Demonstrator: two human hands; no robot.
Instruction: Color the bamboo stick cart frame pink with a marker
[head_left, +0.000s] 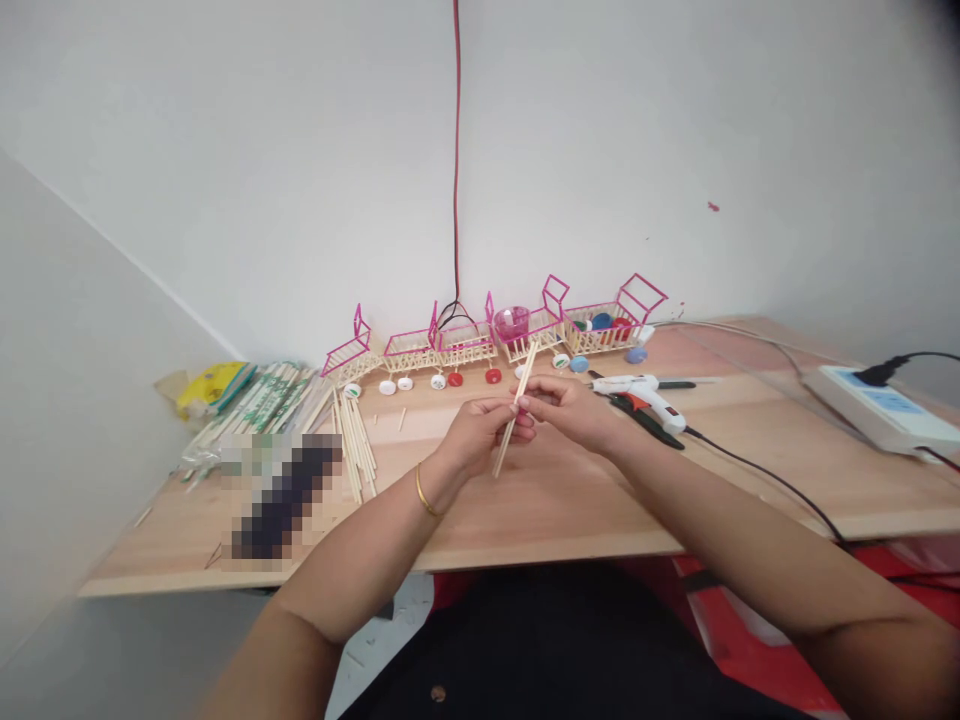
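Observation:
Both hands meet above the middle of the wooden table point(570, 510). My left hand point(480, 432), with a gold bangle on the wrist, and my right hand point(574, 405) pinch a pair of pale wooden sticks point(514, 410). The sticks slant from upper right to lower left between the fingers. Both hands are closed on them. A white glue gun point(641, 392) lies on the table just right of my right hand.
Along the wall stands a row of small stick-built carts point(465, 345) with pink frames and bottle-cap wheels. Loose sticks point(356, 440) and wrapped stick packets point(266, 400) lie at the left. A power strip point(881, 408) sits at right, its cable crossing the table.

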